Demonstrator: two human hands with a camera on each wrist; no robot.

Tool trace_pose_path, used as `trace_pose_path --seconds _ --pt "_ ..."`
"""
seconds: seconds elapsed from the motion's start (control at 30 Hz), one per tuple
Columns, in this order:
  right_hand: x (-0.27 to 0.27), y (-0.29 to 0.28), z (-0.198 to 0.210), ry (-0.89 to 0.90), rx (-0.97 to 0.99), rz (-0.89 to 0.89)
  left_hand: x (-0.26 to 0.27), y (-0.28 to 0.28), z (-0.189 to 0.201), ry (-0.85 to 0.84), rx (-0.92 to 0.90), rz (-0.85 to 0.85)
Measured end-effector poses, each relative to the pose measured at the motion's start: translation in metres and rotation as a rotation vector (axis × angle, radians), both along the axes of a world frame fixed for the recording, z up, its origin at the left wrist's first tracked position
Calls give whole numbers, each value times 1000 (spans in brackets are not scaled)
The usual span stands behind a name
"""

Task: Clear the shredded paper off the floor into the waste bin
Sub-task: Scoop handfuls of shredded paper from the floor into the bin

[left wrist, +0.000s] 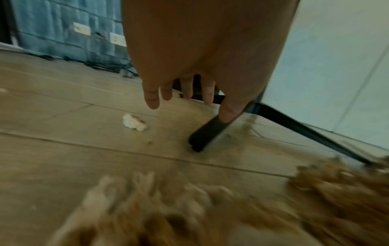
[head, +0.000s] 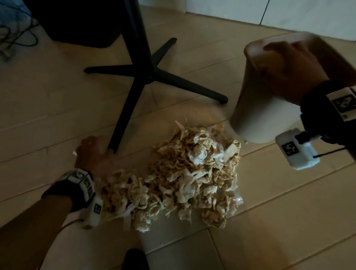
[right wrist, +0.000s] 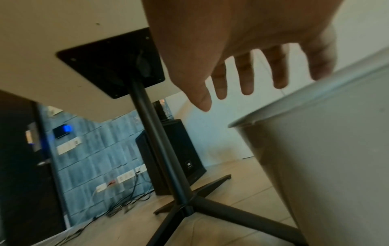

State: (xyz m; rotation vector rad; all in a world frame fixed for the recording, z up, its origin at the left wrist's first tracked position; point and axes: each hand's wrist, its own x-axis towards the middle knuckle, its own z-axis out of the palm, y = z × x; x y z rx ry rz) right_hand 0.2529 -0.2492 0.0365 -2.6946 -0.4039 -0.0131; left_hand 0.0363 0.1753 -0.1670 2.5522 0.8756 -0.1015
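A loose heap of tan and white shredded paper strips point(head: 191, 173) lies on the pale tiled floor point(head: 283, 216), in front of the black four-footed base of a pedestal table point(head: 147, 75). The left hand point(head: 91, 152) is low over the floor at the heap's left edge, just beside the tip of the nearest table foot; in the left wrist view its fingers point(left wrist: 152, 98) are straight and spread and grasp nothing, and one small white scrap of paper point(left wrist: 134, 123) lies apart on the tiles beyond them. Whether the fingertips touch the floor cannot be told. The right hand point(head: 291, 64) is over the mouth of a beige plastic waste bin point(head: 256, 110), which stands tilted just behind and to the right of the heap; in the right wrist view its fingers point(right wrist: 246, 79) hang straight and parted above the bin's rim, not closed around it. A black speaker box point(right wrist: 179, 153) stands by the wall behind the table's column.
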Motion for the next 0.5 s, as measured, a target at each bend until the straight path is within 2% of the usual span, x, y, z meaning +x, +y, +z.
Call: trace_pose_path --seconds 0.07,0.13,0.23,0.3,0.33,0.4,0.5 --pt "-19 9 -5 -104 31 69 0 31 -9 93 -35 98" --pt "-38 19 -14 -204 62 173 -4 57 -21 186 -54 125" --pt "-64 34 -34 -276 91 349 -11 66 -37 275 -234 128" --pt "-79 42 -54 -244 65 445 -19 51 -43 317 -311 54" --pt "-86 45 -65 -203 59 487 -24 39 -41 320 -278 7" --pt "-101 49 -87 -113 41 541 -32 11 -34 251 -170 -35" --pt "-118 53 -117 41 -31 539 -47 -34 -14 201 -247 -50"
